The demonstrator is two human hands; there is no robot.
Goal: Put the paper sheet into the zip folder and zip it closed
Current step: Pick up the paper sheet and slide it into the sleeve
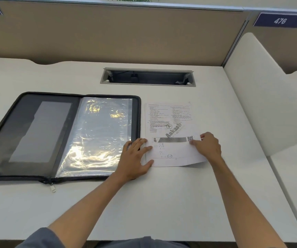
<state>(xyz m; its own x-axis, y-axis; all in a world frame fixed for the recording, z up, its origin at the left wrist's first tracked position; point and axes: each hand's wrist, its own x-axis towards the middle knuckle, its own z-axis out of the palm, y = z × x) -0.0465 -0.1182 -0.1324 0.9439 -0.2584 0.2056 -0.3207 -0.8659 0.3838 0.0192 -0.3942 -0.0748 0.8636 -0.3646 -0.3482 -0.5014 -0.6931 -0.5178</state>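
Paper sheet (169,129), thin and white with small black print and a grey band across it, lies flat on the white desk (162,203), just to the right of the black zip folder (61,135). Its near right corner curls up a little off the desk, which looks like the start of a lift.

The folder lies wide open, so the sheet can go straight in. A shiny clear plastic pocket (97,138) fills its right half, and the small silver zip pull (53,189) hangs off its near edge, so no zipping is done yet.

The left hand (135,158) rests palm down with spread, straight fingers. It sits half on the folder's near right corner and half on the sheet's left edge, likely to keep both from sliding.

The right hand (208,147) sits at the sheet's right edge with bent fingers, and seems to pinch that edge, though the grip underneath is hidden.

Both arms reach forward from the body, bare below short grey-blue sleeves (44,238)
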